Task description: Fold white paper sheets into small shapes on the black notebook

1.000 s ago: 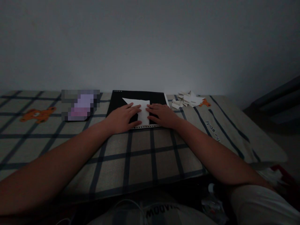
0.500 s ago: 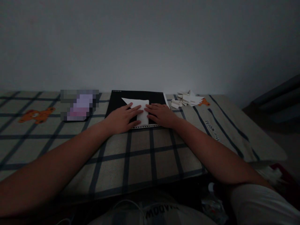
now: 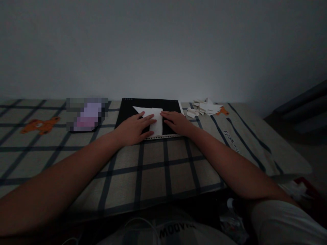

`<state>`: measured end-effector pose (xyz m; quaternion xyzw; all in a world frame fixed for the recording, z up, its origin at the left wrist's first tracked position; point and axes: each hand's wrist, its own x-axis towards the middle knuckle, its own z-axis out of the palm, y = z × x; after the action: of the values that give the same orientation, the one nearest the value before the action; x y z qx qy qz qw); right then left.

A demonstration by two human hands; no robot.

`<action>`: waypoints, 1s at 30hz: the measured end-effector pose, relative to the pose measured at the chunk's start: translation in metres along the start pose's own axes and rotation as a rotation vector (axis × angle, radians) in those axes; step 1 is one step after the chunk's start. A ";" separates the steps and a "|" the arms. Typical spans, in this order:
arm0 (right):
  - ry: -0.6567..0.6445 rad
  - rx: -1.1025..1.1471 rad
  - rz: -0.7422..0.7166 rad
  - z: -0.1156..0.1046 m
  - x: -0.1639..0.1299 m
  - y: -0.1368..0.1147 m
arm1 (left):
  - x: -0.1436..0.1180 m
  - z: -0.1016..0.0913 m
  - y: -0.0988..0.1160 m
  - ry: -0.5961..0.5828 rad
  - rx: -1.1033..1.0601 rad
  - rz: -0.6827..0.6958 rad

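A folded sheet of white paper (image 3: 157, 126) lies on a black spiral-bound notebook (image 3: 127, 106), its pointed flap reaching to the upper left. My left hand (image 3: 134, 129) rests flat with fingers spread, fingertips on the paper's left part. On the other side, my right hand (image 3: 177, 122) lies with its fingers stretched out, the tips touching the paper's right edge near the top. Part of the paper is hidden beneath my left fingers.
On the checked tablecloth (image 3: 150, 170), a phone (image 3: 88, 117) with a blurred screen lies at the left. A pile of folded white paper pieces (image 3: 204, 107) sits right of the notebook. The wall (image 3: 163, 51) rises behind the table.
My right hand's fingers have shifted slightly up and right along the paper's right edge, uncovering more of the paper. My left hand stays in place.
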<state>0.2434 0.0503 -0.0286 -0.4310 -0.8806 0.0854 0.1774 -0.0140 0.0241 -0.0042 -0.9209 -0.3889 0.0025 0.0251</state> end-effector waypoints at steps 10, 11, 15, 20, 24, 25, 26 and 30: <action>0.016 -0.111 -0.063 -0.005 -0.005 -0.014 | 0.001 0.005 -0.002 0.051 -0.009 0.037; 0.020 -0.114 -0.056 -0.005 -0.005 -0.015 | 0.001 0.004 -0.002 0.050 -0.007 0.035; 0.002 -0.103 -0.047 -0.006 -0.005 -0.016 | 0.000 0.002 0.001 0.052 -0.018 0.021; 0.009 -0.098 -0.032 -0.006 -0.006 -0.016 | 0.000 0.000 0.002 0.018 -0.023 -0.004; -0.025 -0.115 -0.022 -0.006 -0.008 -0.017 | 0.000 0.000 0.001 0.013 -0.022 0.001; -0.039 -0.118 -0.025 -0.007 -0.008 -0.017 | 0.000 0.000 0.001 0.013 -0.025 0.003; -0.053 -0.118 -0.031 -0.007 -0.008 -0.017 | 0.000 -0.001 0.001 0.013 -0.027 0.003; -0.105 -0.110 -0.040 -0.010 -0.010 -0.016 | 0.000 -0.001 0.001 0.002 -0.033 -0.002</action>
<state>0.2412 0.0328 -0.0174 -0.4174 -0.9005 0.0557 0.1085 -0.0131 0.0229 -0.0032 -0.9208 -0.3899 -0.0047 0.0102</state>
